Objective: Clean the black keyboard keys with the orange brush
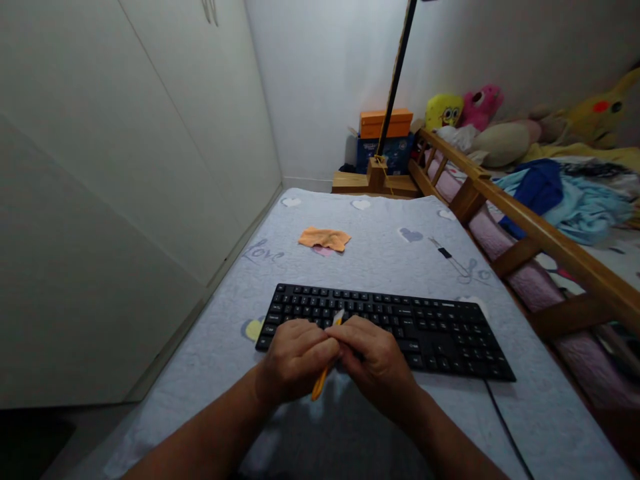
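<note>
A slim yellow-orange tool with a pale tip (319,387) is held between my two hands, its tip pointing away over the keyboard; its kind cannot be made out. My left hand (299,355) is closed round its middle. From the other side, my right hand (376,357) presses against it with closed fingers, meeting the left fingertips. Just beyond and partly under both hands lies a black keyboard (430,333), its left middle keys covered by them. The fingers hide the tool's middle section.
An orange cloth (325,238) lies behind the keyboard. Farther right is a thin wire tool with a black middle piece (445,253). The keyboard cable (505,423) runs toward the front right. A wooden bed rail (530,217) borders the right side, white cabinet doors (150,200) the left.
</note>
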A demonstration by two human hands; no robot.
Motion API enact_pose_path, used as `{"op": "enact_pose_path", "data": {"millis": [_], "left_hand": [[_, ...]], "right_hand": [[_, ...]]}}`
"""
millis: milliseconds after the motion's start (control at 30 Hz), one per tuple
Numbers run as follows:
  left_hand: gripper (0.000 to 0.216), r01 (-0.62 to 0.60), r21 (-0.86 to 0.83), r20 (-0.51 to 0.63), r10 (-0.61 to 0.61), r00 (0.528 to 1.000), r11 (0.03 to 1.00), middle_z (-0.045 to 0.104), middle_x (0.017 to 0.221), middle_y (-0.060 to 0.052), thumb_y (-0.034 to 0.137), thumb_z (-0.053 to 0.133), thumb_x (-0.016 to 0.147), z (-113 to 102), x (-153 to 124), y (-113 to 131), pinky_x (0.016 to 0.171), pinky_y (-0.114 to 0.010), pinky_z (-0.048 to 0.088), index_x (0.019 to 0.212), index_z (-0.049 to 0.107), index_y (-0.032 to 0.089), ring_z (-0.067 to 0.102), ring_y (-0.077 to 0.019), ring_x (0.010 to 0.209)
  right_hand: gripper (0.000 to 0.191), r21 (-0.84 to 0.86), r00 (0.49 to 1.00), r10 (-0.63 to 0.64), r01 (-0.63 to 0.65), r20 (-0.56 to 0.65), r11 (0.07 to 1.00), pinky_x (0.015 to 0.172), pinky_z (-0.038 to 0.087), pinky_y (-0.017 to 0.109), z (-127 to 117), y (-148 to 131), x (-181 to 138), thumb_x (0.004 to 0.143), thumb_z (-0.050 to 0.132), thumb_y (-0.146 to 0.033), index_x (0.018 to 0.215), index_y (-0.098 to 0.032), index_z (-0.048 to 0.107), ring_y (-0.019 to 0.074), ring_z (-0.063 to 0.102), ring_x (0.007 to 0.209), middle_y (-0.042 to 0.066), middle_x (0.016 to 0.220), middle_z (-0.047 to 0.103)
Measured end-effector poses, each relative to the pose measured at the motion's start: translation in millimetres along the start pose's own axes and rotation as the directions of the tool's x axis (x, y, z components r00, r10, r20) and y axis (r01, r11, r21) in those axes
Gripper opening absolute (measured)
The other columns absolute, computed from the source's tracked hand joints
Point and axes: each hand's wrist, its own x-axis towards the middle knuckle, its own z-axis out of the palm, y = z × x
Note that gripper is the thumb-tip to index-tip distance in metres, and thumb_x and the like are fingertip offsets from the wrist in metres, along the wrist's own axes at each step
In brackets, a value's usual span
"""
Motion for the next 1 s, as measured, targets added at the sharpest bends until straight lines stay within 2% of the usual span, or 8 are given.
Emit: {"op": "enact_pose_path", "data": {"millis": [167,267,333,433,500,567,800,1000], "left_hand": [[0.015,0.007,0.029,-0.015,-0.007,1.0,1.0,0.068,0.07,-0.001,0.029,0.058,0.099,-4,-3,2,0.058,-0.03,0.047,0.109,0.062,0.018,0.061,-0.0151,0.058],[0.025,0.205,0.038,-0.123,-0.199,0.972,0.978,0.069,0.075,-0.001,0.035,0.063,0.095,-7,-11,-7,0.061,-0.028,0.052,0.115,0.063,0.02,0.064,-0.0146,0.061],[0.023,0.426,-0.003,-0.234,-0.415,0.879,0.905,0.067,0.078,0.001,0.027,0.064,0.093,-11,-17,-21,0.061,-0.026,0.052,0.116,0.064,0.021,0.062,-0.0128,0.062],[0.017,0.717,-0.071,-0.39,-0.681,0.62,0.693,0.069,0.091,-0.001,0.028,0.062,0.093,-17,-20,-47,0.077,-0.028,0.054,0.108,0.067,0.021,0.066,-0.0155,0.08],[0.02,0.811,-0.156,-0.36,-0.797,0.485,0.564,0.07,0.097,-0.002,0.033,0.061,0.093,-21,-20,-63,0.083,-0.03,0.052,0.108,0.066,0.021,0.067,-0.0175,0.088],[0.021,0.866,-0.156,-0.308,-0.856,0.415,0.476,0.069,0.095,-0.002,0.036,0.061,0.091,-22,-21,-76,0.081,-0.029,0.05,0.104,0.067,0.021,0.064,-0.0183,0.086],[0.028,0.925,-0.147,-0.075,-0.936,0.344,0.351,0.072,0.09,-0.004,0.041,0.06,0.083,-14,-24,-93,0.076,-0.032,0.049,0.094,0.072,0.019,0.062,-0.0202,0.077],[0.029,0.922,-0.278,-0.006,-0.96,0.279,0.27,0.075,0.088,-0.005,0.041,0.063,0.08,-14,-27,-99,0.078,-0.032,0.05,0.093,0.073,0.018,0.067,-0.0219,0.083]], "right_hand": [[0.018,-0.02,0.997,0.004,-0.006,-0.075,1.0,0.067,0.052,0.024,0,4,-3,0.093,0.057,-0.009,0.096,-0.021,0.07,0.015,0.066,0.074,0.002,0.081,0.069],[0.02,-0.004,0.987,0.039,-0.041,-0.158,0.999,0.066,0.051,0.024,-6,6,-4,0.087,0.058,-0.009,0.1,-0.021,0.068,0.0148,0.065,0.072,0.002,0.082,0.068],[0.018,0.004,0.977,0.094,-0.095,-0.191,0.995,0.065,0.051,0.025,-10,6,-4,0.086,0.057,-0.012,0.099,-0.021,0.068,0.0149,0.064,0.072,0.002,0.083,0.068],[0.018,0.027,0.963,0.187,-0.185,-0.197,0.982,0.064,0.05,0.026,-15,6,-6,0.088,0.053,-0.016,0.1,-0.022,0.066,0.016,0.065,0.073,0.002,0.083,0.068],[0.015,0.05,0.935,0.283,-0.278,-0.215,0.959,0.057,0.047,0.025,-15,7,-7,0.088,0.052,-0.018,0.099,-0.022,0.062,0.0147,0.062,0.064,0.0,0.077,0.066],[0.008,0.05,0.907,0.353,-0.351,-0.231,0.935,0.051,0.043,0.024,-13,8,-6,0.088,0.055,-0.019,0.094,-0.022,0.06,0.0128,0.056,0.054,-0.003,0.068,0.061],[0.013,-0.011,0.928,0.253,-0.266,-0.273,0.964,0.067,0.052,0.027,-8,13,4,0.091,0.057,-0.018,0.086,-0.021,0.069,0.0171,0.069,0.071,0.002,0.078,0.072],[0.016,0.004,0.937,0.282,-0.288,-0.207,0.958,0.07,0.054,0.027,-10,8,15,0.09,0.056,-0.02,0.093,-0.021,0.072,0.0187,0.072,0.075,0.004,0.084,0.076]]}}
